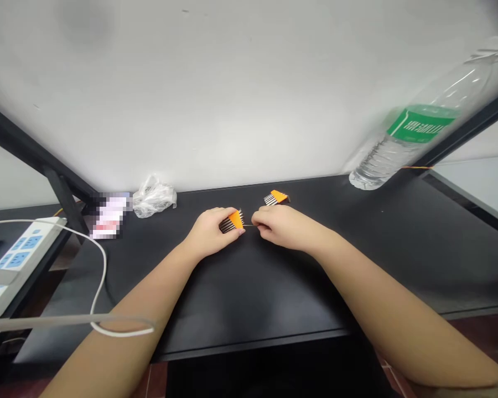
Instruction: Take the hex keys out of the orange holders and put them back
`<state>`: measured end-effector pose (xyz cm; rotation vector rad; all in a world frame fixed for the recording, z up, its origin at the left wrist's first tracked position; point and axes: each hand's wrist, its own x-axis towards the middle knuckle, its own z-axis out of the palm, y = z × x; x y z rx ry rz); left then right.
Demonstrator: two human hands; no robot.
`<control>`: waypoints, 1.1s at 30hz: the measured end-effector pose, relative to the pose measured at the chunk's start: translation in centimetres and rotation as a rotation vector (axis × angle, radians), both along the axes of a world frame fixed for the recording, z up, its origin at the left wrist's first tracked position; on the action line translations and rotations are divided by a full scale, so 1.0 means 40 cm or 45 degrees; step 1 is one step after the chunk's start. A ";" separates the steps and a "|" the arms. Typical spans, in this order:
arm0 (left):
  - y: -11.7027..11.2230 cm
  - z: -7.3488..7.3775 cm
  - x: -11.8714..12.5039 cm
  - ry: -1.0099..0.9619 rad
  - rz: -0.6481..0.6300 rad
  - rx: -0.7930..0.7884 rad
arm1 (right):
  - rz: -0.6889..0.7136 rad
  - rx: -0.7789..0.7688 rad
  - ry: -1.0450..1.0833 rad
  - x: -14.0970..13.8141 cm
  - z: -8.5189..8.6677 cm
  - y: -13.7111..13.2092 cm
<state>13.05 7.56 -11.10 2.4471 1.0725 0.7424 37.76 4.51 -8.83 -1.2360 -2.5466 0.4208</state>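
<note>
Near the middle of the black desk, my left hand (211,231) pinches an orange holder (236,219) between thumb and fingers. Several thin metal rods stick out of both its sides, like a set of hex keys. Close on its right, my right hand (280,224) has its fingers closed on a thin metal rod (249,225), whose end points toward the orange holder. I cannot tell whether that tip touches it. Behind my right hand lies a second orange holder (279,196), also with several metal rods.
A large water bottle (419,124) stands at the back right. At the back left are a crumpled clear plastic bag (154,197) and a blurred-out packet (110,216). A power strip (22,254) and a white cable (105,265) lie at the left. A wall rises behind.
</note>
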 end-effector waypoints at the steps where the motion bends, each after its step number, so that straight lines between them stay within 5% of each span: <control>1: 0.000 0.002 0.001 0.014 -0.013 0.010 | 0.003 0.015 -0.018 0.001 0.000 -0.002; 10: -0.002 0.008 0.002 0.063 -0.048 0.068 | 0.032 0.094 0.136 0.015 0.004 0.000; 26: -0.010 0.002 0.003 -0.178 -0.028 -0.130 | 0.170 0.213 0.413 -0.015 -0.011 0.002; 33: -0.006 -0.002 0.000 -0.278 0.014 -0.209 | 0.076 0.208 0.489 -0.020 -0.028 0.013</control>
